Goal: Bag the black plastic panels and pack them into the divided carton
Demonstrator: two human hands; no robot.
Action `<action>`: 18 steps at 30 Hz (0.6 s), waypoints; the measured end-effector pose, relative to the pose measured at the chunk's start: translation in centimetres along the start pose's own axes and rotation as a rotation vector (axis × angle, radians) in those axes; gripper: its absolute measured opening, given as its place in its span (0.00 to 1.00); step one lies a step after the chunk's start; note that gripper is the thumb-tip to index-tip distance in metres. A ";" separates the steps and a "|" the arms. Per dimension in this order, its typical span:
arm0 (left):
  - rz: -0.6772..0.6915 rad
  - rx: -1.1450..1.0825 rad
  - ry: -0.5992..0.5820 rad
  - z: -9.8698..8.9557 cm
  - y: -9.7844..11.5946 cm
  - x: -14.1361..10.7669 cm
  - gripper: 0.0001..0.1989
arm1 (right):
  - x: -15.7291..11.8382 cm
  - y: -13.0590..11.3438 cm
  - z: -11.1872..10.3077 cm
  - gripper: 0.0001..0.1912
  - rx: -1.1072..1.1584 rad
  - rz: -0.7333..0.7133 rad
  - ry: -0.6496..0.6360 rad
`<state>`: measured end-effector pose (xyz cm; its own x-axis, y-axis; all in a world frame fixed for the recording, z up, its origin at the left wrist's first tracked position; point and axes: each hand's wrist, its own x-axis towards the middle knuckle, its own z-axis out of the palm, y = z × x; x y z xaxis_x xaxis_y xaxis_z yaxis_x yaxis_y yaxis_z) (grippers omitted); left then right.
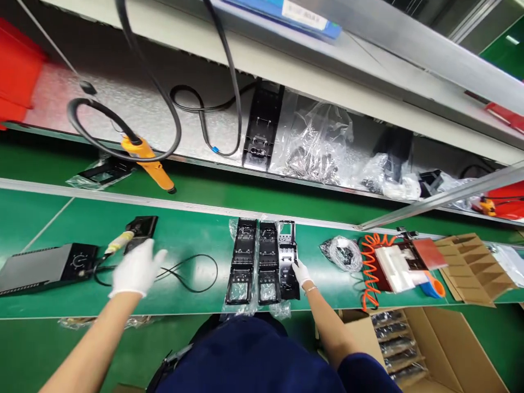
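Left hand (137,270) (white-gloved) fingers spread, hiding the tool (118,243) at its 11 o'clock, right hand (302,273) fingertips pressed on black plastic frame (287,256), grip unclear.

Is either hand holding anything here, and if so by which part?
Nothing is clearly held. The right hand rests its fingers on the right edge of the rightmost black plastic frame; the left hand is open beside the soldering iron.

Between the left hand (137,268) and the black frames (264,262) lies open belt, crossed only by a thin cable (192,275).
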<state>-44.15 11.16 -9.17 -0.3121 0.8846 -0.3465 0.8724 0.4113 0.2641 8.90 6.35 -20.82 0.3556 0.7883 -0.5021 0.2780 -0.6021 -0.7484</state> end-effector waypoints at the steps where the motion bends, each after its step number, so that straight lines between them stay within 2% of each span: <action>1: 0.054 -0.035 -0.063 2.1 1.6 -1.1 0.33 | -0.1 0.1 0.4 0.17 -0.006 0.010 -0.010; 3: 0.132 -0.091 -0.198 6.5 4.7 -3.2 0.35 | -0.3 0.1 1.3 0.18 -0.015 0.022 -0.026; 5: 0.153 -0.118 -0.293 10.5 7.1 -4.7 0.36 | -0.4 0.1 2.3 0.19 -0.014 0.019 -0.040; 8: 0.133 -0.139 -0.359 13.9 9.0 -5.6 0.36 | -0.5 -0.1 3.7 0.21 -0.005 0.001 -0.070; 11: 0.091 -0.167 -0.358 14.5 9.1 -5.3 0.33 | -0.4 -0.9 5.4 0.23 -0.007 -0.035 -0.129; 18: -0.091 -0.210 -0.265 12.5 7.6 -4.1 0.32 | 1.1 -4.1 9.7 0.30 -0.115 -0.121 -0.288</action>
<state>-31.55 7.88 -16.98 -0.2526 0.7659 -0.5913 0.7403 0.5464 0.3916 -0.49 10.91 -22.51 0.0511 0.8487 -0.5265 0.4078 -0.4989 -0.7647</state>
